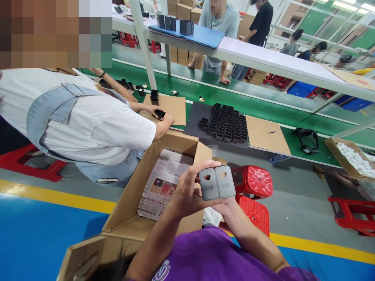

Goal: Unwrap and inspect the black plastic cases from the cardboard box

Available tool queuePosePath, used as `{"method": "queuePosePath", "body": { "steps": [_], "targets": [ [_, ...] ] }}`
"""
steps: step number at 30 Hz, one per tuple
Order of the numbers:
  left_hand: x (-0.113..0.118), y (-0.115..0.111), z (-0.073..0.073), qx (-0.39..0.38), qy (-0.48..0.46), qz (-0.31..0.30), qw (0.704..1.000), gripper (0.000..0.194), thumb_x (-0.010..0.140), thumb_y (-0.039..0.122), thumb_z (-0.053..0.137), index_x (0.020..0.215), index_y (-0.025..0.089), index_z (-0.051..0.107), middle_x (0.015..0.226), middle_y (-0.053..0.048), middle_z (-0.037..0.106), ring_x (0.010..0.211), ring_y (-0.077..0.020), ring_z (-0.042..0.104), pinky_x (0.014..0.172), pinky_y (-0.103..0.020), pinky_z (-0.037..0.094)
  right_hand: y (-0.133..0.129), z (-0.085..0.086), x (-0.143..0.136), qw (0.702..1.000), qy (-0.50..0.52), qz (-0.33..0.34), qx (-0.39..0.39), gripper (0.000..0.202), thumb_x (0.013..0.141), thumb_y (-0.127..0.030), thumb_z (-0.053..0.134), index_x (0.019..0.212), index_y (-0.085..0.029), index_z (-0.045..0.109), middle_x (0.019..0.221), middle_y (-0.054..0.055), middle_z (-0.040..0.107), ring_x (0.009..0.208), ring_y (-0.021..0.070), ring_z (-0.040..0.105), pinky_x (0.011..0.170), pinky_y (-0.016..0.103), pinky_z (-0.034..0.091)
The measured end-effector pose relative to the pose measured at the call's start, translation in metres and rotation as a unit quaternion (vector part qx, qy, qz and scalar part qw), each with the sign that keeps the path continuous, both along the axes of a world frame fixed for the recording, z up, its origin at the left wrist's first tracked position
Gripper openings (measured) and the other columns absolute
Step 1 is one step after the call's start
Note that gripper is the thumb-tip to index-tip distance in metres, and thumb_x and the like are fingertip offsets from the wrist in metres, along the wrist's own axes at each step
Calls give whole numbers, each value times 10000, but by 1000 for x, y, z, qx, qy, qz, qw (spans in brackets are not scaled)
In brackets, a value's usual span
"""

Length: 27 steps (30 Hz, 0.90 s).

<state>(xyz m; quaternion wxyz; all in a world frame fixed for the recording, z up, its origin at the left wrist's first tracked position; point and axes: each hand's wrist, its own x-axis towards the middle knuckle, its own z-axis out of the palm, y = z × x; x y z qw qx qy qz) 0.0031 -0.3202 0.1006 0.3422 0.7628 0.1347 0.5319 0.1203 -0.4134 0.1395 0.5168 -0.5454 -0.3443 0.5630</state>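
"Casings are what the head view brings up front?"

"Yes: two grey casings [214, 187], side by side and touching, each with a cutout toward the top, held up before the purple shirt [211, 257]."

"And how do the hands stand?"

"The left hand [185, 185] grasps the pair, its digits along the top and bottom edges. The right hand [225, 203] sits beneath and behind; its fingers are largely hidden, so I cannot tell whether it grips."

"What lies around them?"

"Beyond the left forearm, an open cardboard box [137, 177] with newspaper [172, 164] on its floor. To the right, red stools [258, 181]. On the green bench [234, 97], rows of black casings [225, 123] stand close together on a dark mat [193, 117]."

"Anyone near?"

"At left, a co-worker's hands [168, 118] touch a black piece [159, 113] over a cardboard sheet [177, 107]."
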Motion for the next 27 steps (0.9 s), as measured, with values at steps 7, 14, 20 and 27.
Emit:
{"method": "queuePosePath", "body": {
  "steps": [7, 14, 20, 27],
  "targets": [
    [-2, -2, -1, -4, -7, -3, 1000, 909, 723, 357, 934, 1474, 244, 435, 1274, -145, 746, 1113, -250, 767, 742, -246, 627, 1, 2, -2, 1000, -14, 5, -13, 467, 858, -381, 739, 1308, -263, 706, 1322, 81, 733, 1357, 333, 598, 1239, 528, 391],
    [-3, -3, -4, -11, -6, -6, 1000, 871, 743, 408, 916, 1454, 241, 441, 1270, -150, 737, 1125, -263, 762, 800, -294, 654, 1, -4, -5, 999, -33, 14, 11, 457, 883, -404, 695, 1316, -258, 698, 1291, 80, 748, 1365, 331, 591, 1247, 538, 379],
    [-2, -2, -5, -12, -5, -6, 1000, 792, 765, 383, 901, 1414, 230, 474, 1270, -141, 733, 1137, -247, 753, 940, -334, 638, 3, -7, -5, 1000, -23, 16, 13, 467, 881, -384, 697, 1329, -251, 683, 1298, 84, 742, 1336, 319, 612, 1225, 518, 415],
    [-3, -1, -5, -37, -4, -30, 999, 756, 797, 343, 875, 1426, 242, 469, 1290, -143, 716, 1187, -262, 731, 958, -351, 635, 6, -10, -3, 1000, 1, 4, 12, 479, 854, -411, 713, 1310, -266, 691, 1320, 80, 727, 1260, 326, 654, 1162, 513, 480]
  ]
}}
